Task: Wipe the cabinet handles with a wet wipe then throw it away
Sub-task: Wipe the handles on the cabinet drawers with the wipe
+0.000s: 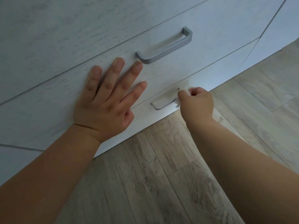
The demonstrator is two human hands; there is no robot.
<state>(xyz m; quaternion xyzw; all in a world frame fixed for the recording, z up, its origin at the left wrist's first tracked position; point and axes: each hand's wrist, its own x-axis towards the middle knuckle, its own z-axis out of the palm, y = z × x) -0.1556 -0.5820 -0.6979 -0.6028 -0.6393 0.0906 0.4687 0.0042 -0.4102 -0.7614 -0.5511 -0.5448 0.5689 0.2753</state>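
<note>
Head view: R hand (196, 102) is clenched round the wet wipe (176, 103), fist wrapped over the right end of the lower handle (165, 105). Only white scraps of wipe poke out at the fist's left edge & by the knuckles. The rest of that handle runs off left of the fist, bare. L hand (105, 101) lies flat w/ fingers spread, pressing the drawer front (48, 102), grasping nothing. The upper handle (168, 50) sits just beyond its fingertips, up & to the right. Wood floor (161, 175) under both forearms.

Handling, as a guess: wipe looks thin, soft, damp. It weighs next to nothing, scrunches easily, and is likely to bunch or slip on the smooth bar. Best kept folded over the bar, thumb one side, fingers the other, & slid along. Handle is stiff & fixed; L hand prob. braces the drawer. Lower handle seems mid-wipe; can't tell if the upper one's done. Binning not yet done.
</note>
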